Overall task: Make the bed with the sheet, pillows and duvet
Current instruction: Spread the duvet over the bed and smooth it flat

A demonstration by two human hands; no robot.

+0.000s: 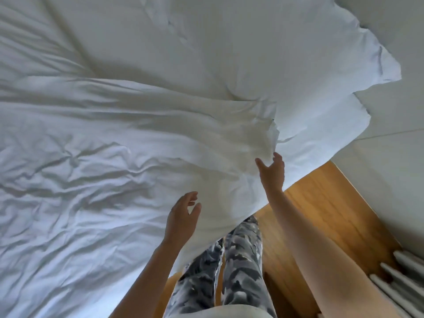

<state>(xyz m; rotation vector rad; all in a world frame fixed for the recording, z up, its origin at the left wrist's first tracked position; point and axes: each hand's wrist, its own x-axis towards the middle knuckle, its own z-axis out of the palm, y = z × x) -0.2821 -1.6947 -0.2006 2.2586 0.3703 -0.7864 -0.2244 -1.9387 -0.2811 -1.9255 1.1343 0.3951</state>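
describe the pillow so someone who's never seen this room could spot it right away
Start at the white bed filling the left of the view and go to its far right end, by the white wall. The pillow lies there, smooth and puffed with a flapped edge, unlike the flat, crumpled duvet beside it.

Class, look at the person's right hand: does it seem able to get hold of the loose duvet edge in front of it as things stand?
Probably yes. The right hand is open, fingers spread, right beside the hanging edge of the duvet, with nothing between them. The left hand is also open and holds nothing.
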